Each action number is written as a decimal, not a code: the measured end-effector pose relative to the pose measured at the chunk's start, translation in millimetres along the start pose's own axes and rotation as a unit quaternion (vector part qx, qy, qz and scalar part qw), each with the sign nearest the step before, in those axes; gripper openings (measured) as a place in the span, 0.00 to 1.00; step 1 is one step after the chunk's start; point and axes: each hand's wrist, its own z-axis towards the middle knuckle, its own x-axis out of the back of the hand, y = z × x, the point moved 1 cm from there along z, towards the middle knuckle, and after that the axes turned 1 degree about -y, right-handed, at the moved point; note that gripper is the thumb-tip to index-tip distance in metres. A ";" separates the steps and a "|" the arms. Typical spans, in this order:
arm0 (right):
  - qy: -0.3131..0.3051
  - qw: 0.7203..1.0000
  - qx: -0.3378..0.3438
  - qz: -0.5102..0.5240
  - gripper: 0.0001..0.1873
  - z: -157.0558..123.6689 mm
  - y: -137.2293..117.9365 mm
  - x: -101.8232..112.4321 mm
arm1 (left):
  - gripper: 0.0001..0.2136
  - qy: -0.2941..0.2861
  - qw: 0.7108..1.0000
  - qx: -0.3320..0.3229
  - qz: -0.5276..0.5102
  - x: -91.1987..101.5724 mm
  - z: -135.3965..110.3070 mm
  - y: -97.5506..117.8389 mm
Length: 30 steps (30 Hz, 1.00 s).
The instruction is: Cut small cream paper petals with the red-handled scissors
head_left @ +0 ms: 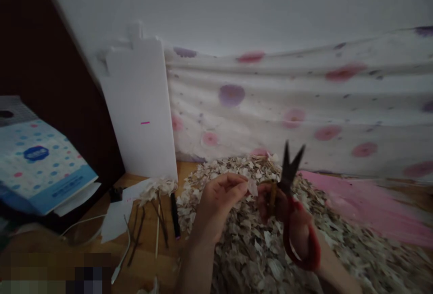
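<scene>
My left hand [221, 204] pinches a thin pale petal [252, 187] between thumb and fingertips, above a large heap of dried petals [250, 249]. Just right of it, my right hand [301, 226] grips a pair of scissors [289, 174] with red handles. Their dark blades point up and stand apart, with nothing visible between them. The right fingertips are close to the petal; whether they touch it I cannot tell. A small yellowish-brown piece [272, 192] shows at the right fingers, too blurred to name.
Left of the heap lie a petal flower [158, 189], thin brown sticks [137, 235], a black marker [175, 217], white paper [117, 219] and a white cable [126, 251]. A white board [138, 104], flowered cloth [270, 91], pink sheet [368, 204] and blue-white package [43, 163] surround it.
</scene>
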 end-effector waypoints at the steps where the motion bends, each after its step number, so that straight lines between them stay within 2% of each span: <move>1: 0.006 0.999 0.015 0.028 0.31 1.2 -2.1 -1.8 | 0.06 0.000 1.000 -0.005 0.015 0.1 -0.2 0.8; 3: 0.022 0.997 0.037 0.065 0.19 3.3 -7.4 -3.5 | 0.05 -0.005 0.999 -0.011 0.050 -0.4 -1.0 2.0; 4: 0.028 0.997 0.040 0.066 0.18 3.8 -10.2 -3.6 | 0.05 -0.008 0.998 -0.012 0.065 -1.0 -1.4 2.4; 12: 0.059 0.997 0.032 0.024 0.19 2.8 -21.4 -5.2 | 0.06 -0.050 0.993 -0.009 0.105 -6.4 -1.5 -1.5; 17: 0.071 0.997 0.017 0.025 0.22 4.4 -21.1 -7.1 | 0.06 -0.052 0.993 0.030 0.099 -8.2 -2.1 -2.4; 21: 0.081 0.995 0.006 0.050 0.25 4.8 -25.3 -8.4 | 0.07 -0.051 0.994 0.025 0.095 -11.8 -2.4 -2.6; 24: 0.071 0.997 0.002 0.039 0.26 5.2 -25.1 -9.3 | 0.07 -0.038 0.994 0.019 0.099 -13.9 -2.1 -3.9; 28: 0.018 0.999 0.048 0.001 0.23 1.2 -8.8 -4.4 | 0.06 -0.007 0.996 -0.004 0.091 -11.7 -0.8 -3.8; 30: -0.004 0.999 0.048 -0.021 0.30 -3.4 1.8 1.0 | 0.06 0.014 0.996 -0.023 0.082 -8.7 -0.2 -1.9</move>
